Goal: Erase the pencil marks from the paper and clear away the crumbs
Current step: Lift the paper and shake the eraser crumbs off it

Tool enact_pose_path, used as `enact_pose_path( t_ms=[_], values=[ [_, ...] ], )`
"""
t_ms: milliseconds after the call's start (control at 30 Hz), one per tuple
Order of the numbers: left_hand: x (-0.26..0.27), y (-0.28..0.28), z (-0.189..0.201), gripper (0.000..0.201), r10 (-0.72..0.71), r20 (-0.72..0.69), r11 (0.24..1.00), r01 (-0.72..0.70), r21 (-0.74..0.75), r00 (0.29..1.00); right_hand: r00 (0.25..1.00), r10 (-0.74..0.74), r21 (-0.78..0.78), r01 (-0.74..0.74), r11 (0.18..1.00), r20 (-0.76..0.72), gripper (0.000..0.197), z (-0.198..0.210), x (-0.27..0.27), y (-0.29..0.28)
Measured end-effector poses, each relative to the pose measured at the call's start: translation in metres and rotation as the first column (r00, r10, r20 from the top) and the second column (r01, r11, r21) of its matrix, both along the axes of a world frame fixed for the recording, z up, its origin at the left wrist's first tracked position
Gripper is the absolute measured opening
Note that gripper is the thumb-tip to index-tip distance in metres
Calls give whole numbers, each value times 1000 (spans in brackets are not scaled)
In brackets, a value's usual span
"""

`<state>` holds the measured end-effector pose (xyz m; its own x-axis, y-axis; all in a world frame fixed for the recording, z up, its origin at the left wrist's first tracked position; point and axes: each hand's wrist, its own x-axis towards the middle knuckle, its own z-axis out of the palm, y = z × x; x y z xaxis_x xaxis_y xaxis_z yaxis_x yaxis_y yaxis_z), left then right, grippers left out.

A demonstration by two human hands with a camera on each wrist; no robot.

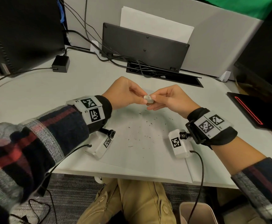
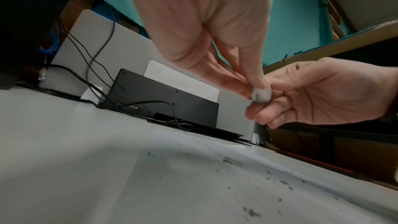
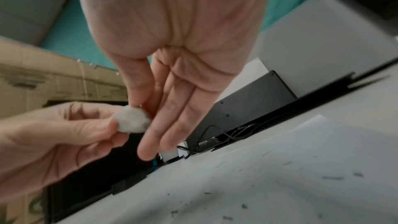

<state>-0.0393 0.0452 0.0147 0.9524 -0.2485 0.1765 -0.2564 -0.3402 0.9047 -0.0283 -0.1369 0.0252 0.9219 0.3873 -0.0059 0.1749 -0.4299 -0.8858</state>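
Pinching the eraser from both sides, I have my left hand and my right hand meeting in the air above the far edge of the paper. The left grip is closed on the eraser's left end with thumb and forefinger, its other fingers curled under. The right grip is clamped on the eraser's right end between thumb and forefinger; the right wrist view shows my remaining 3 fingers stretched out straight below it. The eraser is small, pale grey and rounded at its corners, and it touches nothing but my fingertips.

Below the eraser the paper lies flat on the desk, sprinkled with dark crumbs spread from just under my hands toward the near edge. I cannot make out any pencil marks on it.

Beyond the eraser, a black keyboard stands on its edge against the partition with white sheets behind it and cables running into a slot in the desk. A black power adapter sits far left of the eraser; a dark device with a red line lies to its right.

Both wrists are raised clear of the paper, palms turned inward toward each other, forearms angling in from either side.
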Motion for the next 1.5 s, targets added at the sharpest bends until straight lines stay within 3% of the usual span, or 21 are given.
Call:
enact_pose_path(
  t_ms=[167, 333, 500, 667, 900, 1100, 1233, 1400, 1500],
  values=[
    [-1, -2, 1, 15, -3, 12, 998, 3, 59, 1000, 996, -12, -81, 19, 997, 93, 16, 1, -1, 4],
    [0, -2, 2, 17, 14, 26, 995, -17, 102, 1000, 995, -29, -92, 38, 995, 93, 17, -2, 0, 7],
    [0, 0, 2, 11, 12, 18, 995, -14, 99, 1000, 1000, -29, -21, 29, 999, 4, 17, -4, 1, 7],
    [1, -1, 1, 15, 15, 27, 993, -18, 114, 1000, 997, -15, -62, 20, 998, 75, 21, -5, 0, 8],
    [0, 7, 2, 17, 1, 38, 1000, -2, 31, 999, 1000, 19, 129, -16, 991, -21, 16, -5, 2, -2],
    [-1, 5, 1, 23, -47, -32, 999, 46, -25, 998, 998, -39, 157, 31, 987, 49, 20, 0, 2, -1],
    [1, 3, -1, 28, -4, -50, 998, 1, -63, 999, 995, -50, 132, 39, 990, 81, 20, 0, 0, -1],
    [2, 1, -2, 21, -54, -120, 994, 42, -102, 991, 991, -61, 80, 52, 995, 118, 20, 0, -3, -1],
    [4, -1, -1, 17, -26, -159, 999, 18, -48, 987, 988, -65, 33, 61, 998, 141, 18, -2, -2, 0]
  ],
)
